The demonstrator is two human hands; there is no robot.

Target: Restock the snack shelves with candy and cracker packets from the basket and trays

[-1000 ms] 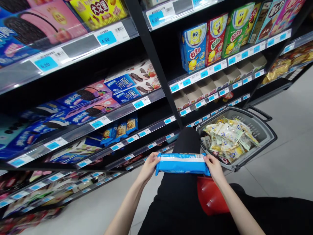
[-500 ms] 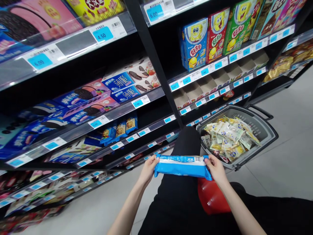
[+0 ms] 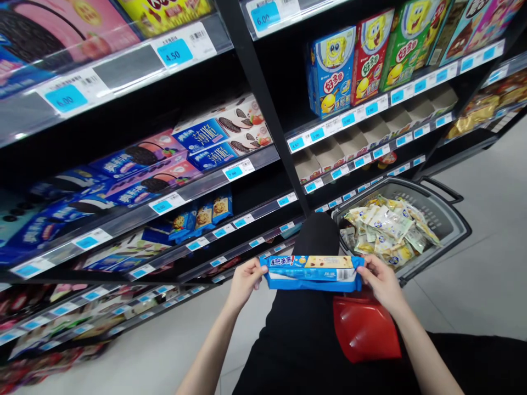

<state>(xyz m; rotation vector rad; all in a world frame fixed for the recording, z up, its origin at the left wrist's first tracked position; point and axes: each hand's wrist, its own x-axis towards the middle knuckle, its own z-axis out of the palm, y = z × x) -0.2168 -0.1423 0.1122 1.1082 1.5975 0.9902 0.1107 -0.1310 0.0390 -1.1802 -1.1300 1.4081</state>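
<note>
A long blue cookie packet (image 3: 313, 274) is stretched level between my two hands, above my dark-trousered knee. My left hand (image 3: 247, 277) pinches its left end, thumb on top. The right end is gripped by my right hand (image 3: 379, 280). A side panel with a barcode and part of a printed face with cookies show toward me. Just beyond my right hand stands a grey basket (image 3: 455, 233) holding many small yellow and white snack sachets (image 3: 389, 222).
Shelves ahead carry blue and pink cookie boxes (image 3: 152, 181), several blue cookie packets (image 3: 203, 216) and cartoon snack boxes (image 3: 332, 71). Price labels line the shelf edges. A red plastic object (image 3: 366, 332), perhaps a stool, shows between my legs. Grey tiled floor (image 3: 486, 269) lies at the right.
The cookie packet has been rolled in my hands, so its printed face and side panel now show where mostly plain blue wrapper was. Both hands still hold its ends.
</note>
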